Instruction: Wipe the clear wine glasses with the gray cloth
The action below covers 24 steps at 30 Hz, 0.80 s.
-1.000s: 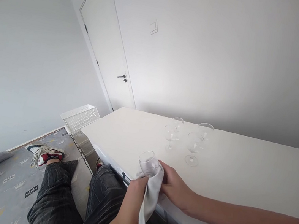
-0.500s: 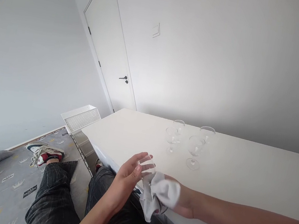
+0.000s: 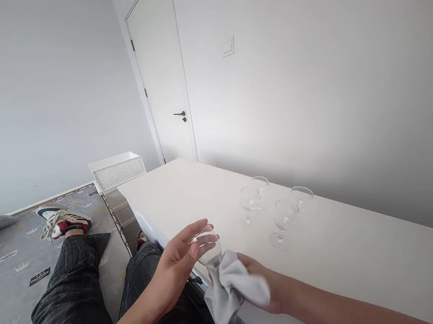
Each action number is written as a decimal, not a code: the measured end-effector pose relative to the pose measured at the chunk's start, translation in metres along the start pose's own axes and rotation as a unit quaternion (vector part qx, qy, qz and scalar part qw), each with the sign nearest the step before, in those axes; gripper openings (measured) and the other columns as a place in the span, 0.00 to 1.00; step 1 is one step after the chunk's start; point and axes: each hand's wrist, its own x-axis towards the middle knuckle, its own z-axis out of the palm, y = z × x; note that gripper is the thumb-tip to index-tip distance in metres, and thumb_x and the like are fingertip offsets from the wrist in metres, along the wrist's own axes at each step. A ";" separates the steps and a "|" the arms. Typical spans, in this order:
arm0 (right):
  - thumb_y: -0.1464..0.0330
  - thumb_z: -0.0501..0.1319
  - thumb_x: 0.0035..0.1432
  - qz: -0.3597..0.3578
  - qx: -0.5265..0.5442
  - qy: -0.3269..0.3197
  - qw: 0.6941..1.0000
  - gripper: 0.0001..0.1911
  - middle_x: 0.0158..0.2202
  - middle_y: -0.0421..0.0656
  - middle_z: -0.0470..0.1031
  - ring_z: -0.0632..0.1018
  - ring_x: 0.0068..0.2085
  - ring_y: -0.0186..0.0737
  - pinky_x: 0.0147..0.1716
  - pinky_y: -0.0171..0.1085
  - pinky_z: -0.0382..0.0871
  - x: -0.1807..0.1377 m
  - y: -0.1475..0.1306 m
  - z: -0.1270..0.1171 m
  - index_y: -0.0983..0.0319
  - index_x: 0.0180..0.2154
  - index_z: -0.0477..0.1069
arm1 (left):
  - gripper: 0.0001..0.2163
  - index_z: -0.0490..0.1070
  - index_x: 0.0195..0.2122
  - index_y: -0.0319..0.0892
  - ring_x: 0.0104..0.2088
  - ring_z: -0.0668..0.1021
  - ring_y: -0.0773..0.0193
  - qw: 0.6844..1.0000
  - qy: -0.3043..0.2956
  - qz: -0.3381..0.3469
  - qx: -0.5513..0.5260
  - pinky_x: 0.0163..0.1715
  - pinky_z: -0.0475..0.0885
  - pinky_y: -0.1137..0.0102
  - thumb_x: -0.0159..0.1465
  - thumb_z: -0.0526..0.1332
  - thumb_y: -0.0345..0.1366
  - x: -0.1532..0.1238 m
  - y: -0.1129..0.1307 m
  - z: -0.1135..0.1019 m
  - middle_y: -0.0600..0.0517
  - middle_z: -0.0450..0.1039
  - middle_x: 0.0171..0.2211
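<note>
The left hand (image 3: 183,250) rises from the bottom of the view with its fingers curved loosely around the bowl of a clear wine glass (image 3: 208,248). The fingertips press on the far side of the bowl, so the hand cups the glass rather than clenching it. The glass is tilted and held in the air just over the near edge of the white table (image 3: 349,263), above the person's lap. The right hand (image 3: 271,290) comes in from the right with its forearm lying along the table edge, and it is closed on a crumpled white cloth (image 3: 233,292). The cloth is bunched against the lower part of the glass and hangs off the table edge. The stem and foot are hidden behind the cloth, so it seems the right hand holds them through the fabric, though this cannot be told for sure. Further back on the table four more stemmed glasses (image 3: 283,222) stand upright in a close group, well apart from both hands. Dark jeans (image 3: 73,282) cover the person's legs below, with a sneaker (image 3: 63,223) resting on a patterned grey rug (image 3: 4,270). A white perforated rack (image 3: 117,169) stands beside the table's left end, near a closed white door (image 3: 160,74).
</note>
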 end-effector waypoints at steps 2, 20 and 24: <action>0.69 0.60 0.60 -0.094 -0.137 0.064 0.984 0.04 0.29 0.38 0.70 0.69 0.31 0.35 0.34 0.37 0.62 0.001 0.002 -0.001 0.61 0.31 0.69 | 0.24 0.69 0.65 0.47 0.62 0.76 0.46 0.998 0.017 0.022 0.050 0.64 0.72 0.50 0.70 0.65 0.44 -0.003 0.000 0.001 0.40 0.70 0.64; 0.59 0.63 0.61 -0.031 0.287 0.163 0.943 0.10 0.36 0.42 0.72 0.72 0.39 0.41 0.39 0.40 0.68 0.004 -0.003 0.007 0.58 0.37 0.70 | 0.27 0.62 0.70 0.46 0.64 0.73 0.43 0.923 0.022 0.301 0.236 0.63 0.73 0.49 0.72 0.61 0.43 -0.027 0.000 -0.003 0.36 0.66 0.63; 0.55 0.62 0.64 0.010 0.344 0.105 0.933 0.14 0.38 0.41 0.75 0.74 0.39 0.41 0.40 0.39 0.69 0.004 -0.008 0.005 0.57 0.44 0.73 | 0.27 0.60 0.72 0.50 0.65 0.70 0.42 0.917 -0.096 0.249 0.295 0.64 0.71 0.45 0.72 0.60 0.43 -0.027 0.000 -0.001 0.36 0.66 0.63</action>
